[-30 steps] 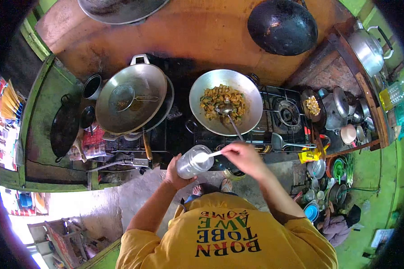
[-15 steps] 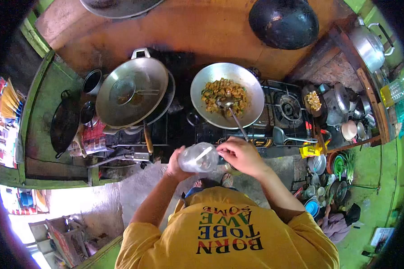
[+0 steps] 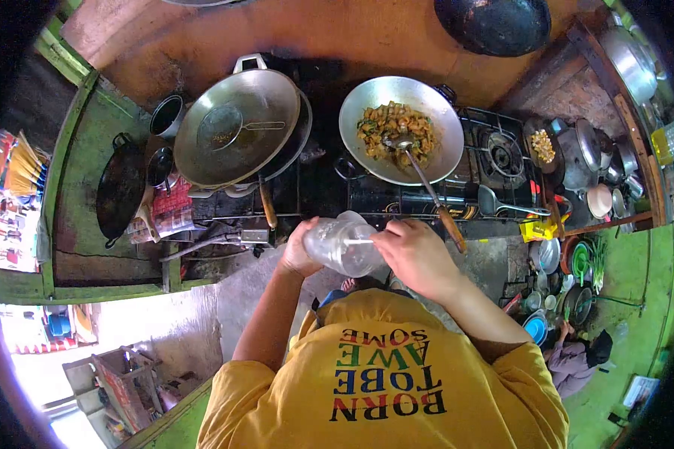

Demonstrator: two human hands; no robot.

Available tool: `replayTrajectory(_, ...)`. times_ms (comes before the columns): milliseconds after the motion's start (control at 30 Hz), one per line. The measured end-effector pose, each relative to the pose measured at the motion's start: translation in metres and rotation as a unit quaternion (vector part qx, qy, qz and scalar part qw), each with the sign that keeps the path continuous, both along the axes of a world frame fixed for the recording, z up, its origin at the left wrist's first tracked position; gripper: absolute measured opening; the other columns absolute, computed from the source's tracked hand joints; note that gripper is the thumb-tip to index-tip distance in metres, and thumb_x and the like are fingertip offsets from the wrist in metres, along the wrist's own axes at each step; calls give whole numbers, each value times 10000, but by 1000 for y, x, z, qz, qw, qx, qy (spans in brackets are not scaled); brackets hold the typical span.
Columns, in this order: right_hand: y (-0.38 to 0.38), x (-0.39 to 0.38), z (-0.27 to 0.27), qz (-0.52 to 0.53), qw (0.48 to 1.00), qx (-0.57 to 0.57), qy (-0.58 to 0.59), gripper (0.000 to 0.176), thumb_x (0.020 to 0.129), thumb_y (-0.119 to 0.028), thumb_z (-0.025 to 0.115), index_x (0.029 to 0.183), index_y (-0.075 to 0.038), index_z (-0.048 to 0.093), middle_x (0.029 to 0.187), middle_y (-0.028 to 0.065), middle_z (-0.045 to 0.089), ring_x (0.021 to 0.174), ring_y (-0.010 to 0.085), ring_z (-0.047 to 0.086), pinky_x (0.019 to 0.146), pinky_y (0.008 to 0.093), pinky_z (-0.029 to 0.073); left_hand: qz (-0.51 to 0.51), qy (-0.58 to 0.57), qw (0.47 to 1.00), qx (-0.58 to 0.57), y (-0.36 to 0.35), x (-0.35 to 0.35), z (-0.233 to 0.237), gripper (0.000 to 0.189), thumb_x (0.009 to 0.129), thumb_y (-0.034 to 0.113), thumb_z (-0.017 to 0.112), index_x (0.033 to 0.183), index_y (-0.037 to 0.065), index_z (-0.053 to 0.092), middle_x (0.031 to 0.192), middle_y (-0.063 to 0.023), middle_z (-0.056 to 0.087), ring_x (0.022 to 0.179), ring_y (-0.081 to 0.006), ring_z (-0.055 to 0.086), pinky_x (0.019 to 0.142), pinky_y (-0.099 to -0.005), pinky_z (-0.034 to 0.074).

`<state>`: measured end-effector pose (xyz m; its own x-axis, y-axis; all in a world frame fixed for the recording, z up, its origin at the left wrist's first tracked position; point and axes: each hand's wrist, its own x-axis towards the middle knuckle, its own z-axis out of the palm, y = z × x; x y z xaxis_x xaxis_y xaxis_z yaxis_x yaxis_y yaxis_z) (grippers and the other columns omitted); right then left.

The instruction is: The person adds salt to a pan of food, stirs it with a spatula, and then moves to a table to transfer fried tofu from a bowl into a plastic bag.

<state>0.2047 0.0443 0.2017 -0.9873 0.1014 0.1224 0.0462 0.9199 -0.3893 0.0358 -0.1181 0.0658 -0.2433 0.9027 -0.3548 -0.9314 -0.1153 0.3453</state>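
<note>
My left hand point(image 3: 301, 248) is wrapped round a clear jar point(image 3: 338, 253), tilted with its mouth toward the right. What is inside the jar is hard to make out. The fingers of my right hand point(image 3: 419, 256) are closed on the end of a thin white spoon point(image 3: 358, 242), whose other end is inside the jar. Just beyond my hands, a silver wok point(image 3: 445, 153) on the stove holds cooked brown chunks of food point(image 3: 397, 129). A metal ladle point(image 3: 425, 176) with a wooden handle rests in it, the handle sticking out over the near rim toward my right hand.
Left of the wok sits a large pan point(image 3: 277, 97) with a strainer point(image 3: 219, 127) in it. A bare burner point(image 3: 500, 155) and a spatula point(image 3: 490, 202) lie to the right. Another person point(image 3: 577, 359) crouches at lower right near basins and dishes.
The head view has shifted, so the stove and pans appear farther right. The jar is turned with its mouth more to the right, and my right hand has moved closer to it with the spoon.
</note>
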Motion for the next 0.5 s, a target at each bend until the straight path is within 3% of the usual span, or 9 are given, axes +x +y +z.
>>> replayTrajectory(67,-4,1,17,11,999,-22,24,141,794,-121,634,922,-61,630,852,77,527,860,250,554,792,375,450,35,-63,997,3,-7,-1,11,505,888,404,481,1138,-25,575,1097,-182,639,1002,-337,620,937,-501,454)
replayTrajectory(133,-8,1,28,39,998,-17,40,151,787,-113,634,923,-48,628,849,78,518,846,258,548,793,377,450,1,-48,998,51,-13,-7,8,502,878,401,494,1124,-28,583,1097,-190,638,1004,-352,616,938,-508,456)
replayTrajectory(267,-15,-1,23,60,998,-4,3,161,783,-113,636,928,-43,631,862,83,518,848,262,545,790,376,446,2,-36,999,41,-16,-11,6,500,871,410,509,1109,-22,593,1089,-185,641,991,-343,622,921,-503,470)
replayTrajectory(333,-18,-2,18,53,998,19,32,156,778,-113,638,919,-47,632,862,85,512,843,260,541,780,375,441,14,-4,1000,-17,-14,-11,7,540,823,483,538,1063,7,630,1003,-148,671,907,-302,647,838,-450,517)
replayTrajectory(500,-18,-1,13,54,998,16,18,144,781,-119,639,908,-51,640,860,87,517,837,255,541,774,368,439,-16,-15,1000,14,-15,-14,5,463,873,402,528,1096,3,602,1078,-165,647,988,-314,624,911,-470,474)
